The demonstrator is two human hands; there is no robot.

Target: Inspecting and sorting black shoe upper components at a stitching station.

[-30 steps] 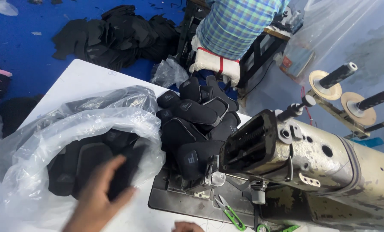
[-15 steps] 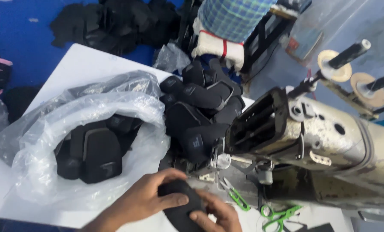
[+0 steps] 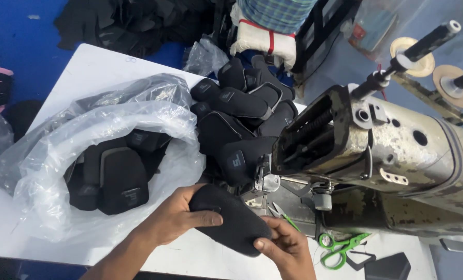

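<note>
Hands, left hand (image 3: pixel 177 218) and right hand (image 3: pixel 288 249), each grip closed on black padded piece (image 3: pixel 231 220) beside sewing machine (image 3: pixel 397 155).

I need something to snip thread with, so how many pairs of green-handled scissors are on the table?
2. One pair of green-handled scissors lies right of the right hand, below the sewing machine. Smaller green-handled snips lie by the needle. Others may be hidden.

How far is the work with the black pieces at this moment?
Seemingly done: a heap of black pieces lies stacked behind the sewing machine. In hand: the left hand and right hand hold one black piece just in front of the machine's needle area. Left: more pieces wait in the open plastic bag, so probably a good share remains.
</note>
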